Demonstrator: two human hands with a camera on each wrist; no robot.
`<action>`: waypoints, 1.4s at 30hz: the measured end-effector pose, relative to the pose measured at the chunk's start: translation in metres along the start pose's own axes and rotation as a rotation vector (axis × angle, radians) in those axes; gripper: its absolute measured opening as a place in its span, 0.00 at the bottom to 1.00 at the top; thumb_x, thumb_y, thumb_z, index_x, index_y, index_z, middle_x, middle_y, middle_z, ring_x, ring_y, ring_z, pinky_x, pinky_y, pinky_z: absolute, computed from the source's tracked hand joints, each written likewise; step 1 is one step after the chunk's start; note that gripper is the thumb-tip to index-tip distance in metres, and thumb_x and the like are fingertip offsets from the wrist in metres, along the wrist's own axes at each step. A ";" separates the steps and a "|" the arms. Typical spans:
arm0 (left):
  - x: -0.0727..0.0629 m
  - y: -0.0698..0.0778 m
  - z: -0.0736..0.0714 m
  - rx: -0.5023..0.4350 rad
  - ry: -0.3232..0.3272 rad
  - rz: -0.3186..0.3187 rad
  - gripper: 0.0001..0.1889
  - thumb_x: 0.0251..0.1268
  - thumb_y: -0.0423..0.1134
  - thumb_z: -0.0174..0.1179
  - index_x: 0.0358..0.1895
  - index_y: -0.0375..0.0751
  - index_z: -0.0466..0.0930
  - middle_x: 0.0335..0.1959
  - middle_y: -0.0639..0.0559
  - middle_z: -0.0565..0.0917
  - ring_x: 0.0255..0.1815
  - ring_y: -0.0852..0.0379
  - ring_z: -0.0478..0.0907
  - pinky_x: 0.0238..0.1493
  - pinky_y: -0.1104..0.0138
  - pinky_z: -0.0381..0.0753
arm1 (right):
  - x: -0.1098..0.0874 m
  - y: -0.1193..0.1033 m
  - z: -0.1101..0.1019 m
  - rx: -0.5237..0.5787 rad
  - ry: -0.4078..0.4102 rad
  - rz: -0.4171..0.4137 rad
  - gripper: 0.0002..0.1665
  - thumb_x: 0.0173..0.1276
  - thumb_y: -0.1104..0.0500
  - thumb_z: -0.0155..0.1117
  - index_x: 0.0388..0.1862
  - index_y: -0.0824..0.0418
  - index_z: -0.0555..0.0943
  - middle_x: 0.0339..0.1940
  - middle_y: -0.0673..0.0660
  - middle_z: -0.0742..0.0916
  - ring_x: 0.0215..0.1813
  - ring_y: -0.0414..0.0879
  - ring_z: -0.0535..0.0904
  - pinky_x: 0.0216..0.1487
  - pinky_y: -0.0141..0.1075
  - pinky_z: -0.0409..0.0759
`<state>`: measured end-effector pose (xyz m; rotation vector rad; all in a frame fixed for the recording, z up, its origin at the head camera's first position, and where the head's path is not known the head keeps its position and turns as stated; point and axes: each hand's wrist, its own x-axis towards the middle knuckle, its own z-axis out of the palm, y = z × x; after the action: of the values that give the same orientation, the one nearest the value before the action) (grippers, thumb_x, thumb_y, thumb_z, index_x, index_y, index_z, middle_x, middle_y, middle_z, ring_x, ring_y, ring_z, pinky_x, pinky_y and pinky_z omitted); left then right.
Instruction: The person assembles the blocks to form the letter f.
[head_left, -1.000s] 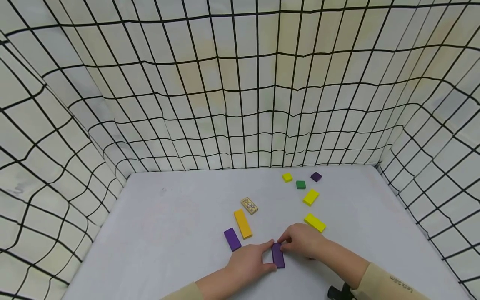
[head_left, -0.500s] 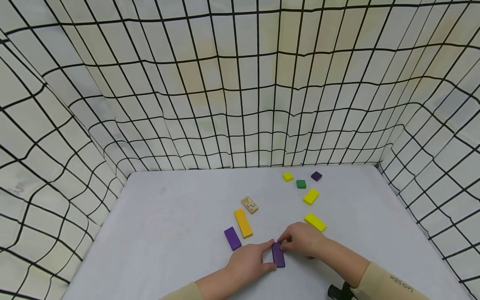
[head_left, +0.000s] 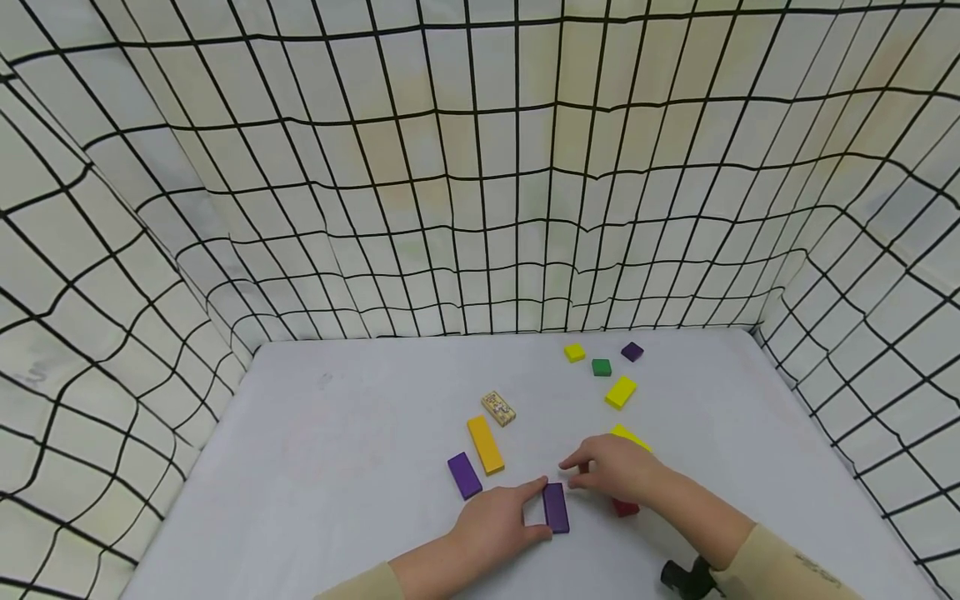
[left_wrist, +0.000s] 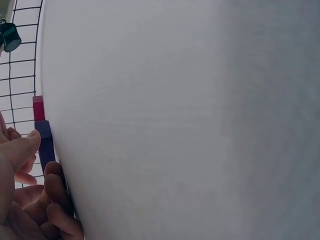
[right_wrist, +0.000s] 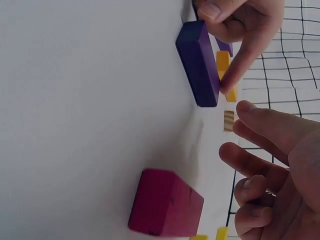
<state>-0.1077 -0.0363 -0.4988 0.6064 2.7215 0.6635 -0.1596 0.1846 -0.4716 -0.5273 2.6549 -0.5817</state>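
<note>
Setting looked lab-like: white worktop (head_left: pixel 337 442) beneath left hand (head_left: pixel 495 522), black netting (head_left: pixel 517 173) rose beyond it and to both sides.

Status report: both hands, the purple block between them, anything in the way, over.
Left hand touching purple block. Right hand apart from it, empty. Red block near right hand, not between it and purple block.

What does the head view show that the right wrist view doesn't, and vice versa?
Only the head view: the green block, the small dark purple block at the back and the tan sleeves.

Only the right wrist view: most of the red block; the head view catches just a sliver beside the right hand.

Both: hands, the left hand touching the long purple block, and black netting.
</note>
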 end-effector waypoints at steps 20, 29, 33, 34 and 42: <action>0.002 0.000 0.002 -0.018 -0.030 -0.019 0.34 0.55 0.58 0.70 0.67 0.57 0.76 0.52 0.53 0.86 0.51 0.55 0.83 0.48 0.59 0.80 | -0.030 0.049 -0.035 0.103 0.079 0.093 0.17 0.60 0.51 0.75 0.50 0.49 0.88 0.35 0.43 0.83 0.37 0.43 0.74 0.35 0.35 0.76; 0.001 0.001 0.004 0.010 -0.022 -0.008 0.33 0.55 0.60 0.69 0.66 0.60 0.76 0.51 0.55 0.86 0.50 0.55 0.83 0.47 0.59 0.80 | -0.032 0.053 -0.029 0.120 0.025 0.143 0.19 0.60 0.53 0.75 0.52 0.49 0.87 0.29 0.45 0.80 0.34 0.43 0.72 0.32 0.34 0.73; 0.001 0.004 0.003 0.022 -0.030 -0.014 0.33 0.54 0.61 0.69 0.66 0.61 0.76 0.51 0.56 0.86 0.49 0.55 0.83 0.45 0.60 0.80 | -0.032 0.053 -0.022 0.114 0.010 0.137 0.20 0.61 0.55 0.74 0.54 0.50 0.86 0.28 0.45 0.79 0.33 0.43 0.72 0.32 0.33 0.72; 0.001 0.004 0.002 0.024 -0.034 -0.016 0.33 0.54 0.61 0.69 0.66 0.61 0.76 0.52 0.56 0.86 0.49 0.55 0.83 0.45 0.60 0.80 | -0.031 0.053 -0.020 0.110 0.007 0.139 0.21 0.61 0.56 0.74 0.54 0.50 0.86 0.28 0.45 0.79 0.33 0.42 0.72 0.32 0.33 0.73; 0.001 0.006 0.001 0.024 -0.048 -0.018 0.34 0.54 0.62 0.69 0.66 0.62 0.76 0.52 0.56 0.86 0.49 0.56 0.83 0.43 0.61 0.80 | -0.030 0.054 -0.010 0.115 0.003 0.156 0.20 0.61 0.57 0.74 0.53 0.50 0.87 0.28 0.46 0.79 0.32 0.43 0.72 0.32 0.34 0.74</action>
<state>-0.1061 -0.0309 -0.4972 0.5945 2.6904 0.6050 -0.1534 0.2462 -0.4795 -0.2828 2.6161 -0.6828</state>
